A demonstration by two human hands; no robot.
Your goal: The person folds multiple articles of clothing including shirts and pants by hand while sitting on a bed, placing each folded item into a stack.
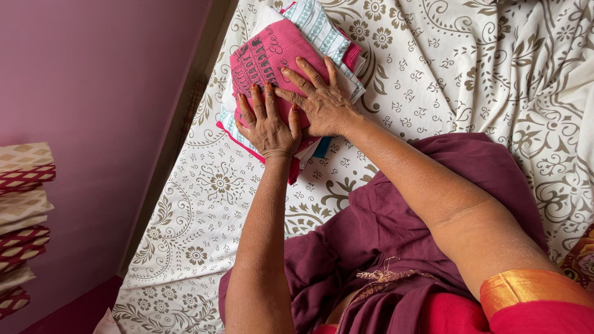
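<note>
Both hands pressed flat, fingers spread, gripping nothing: left hand (267, 124) and right hand (322, 99) on a folded pink garment (263, 59). It tops a small stack of folded clothes (322, 31) on the patterned bedsheet (204, 204).

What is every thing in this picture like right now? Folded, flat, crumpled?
Left hand: flat, palm down on the pink cloth.
Right hand: flat, fingers spread, beside the left hand, thumb over it.
Pink printed cloth: folded, top of a pile, pressed.
White and teal striped cloth: folded, under the pink one.
Cream floral bedsheet: spread out, creased.
Maroon garment: rumpled.
Cream and maroon patterned fabric stack: folded, piled by the wall.
</note>
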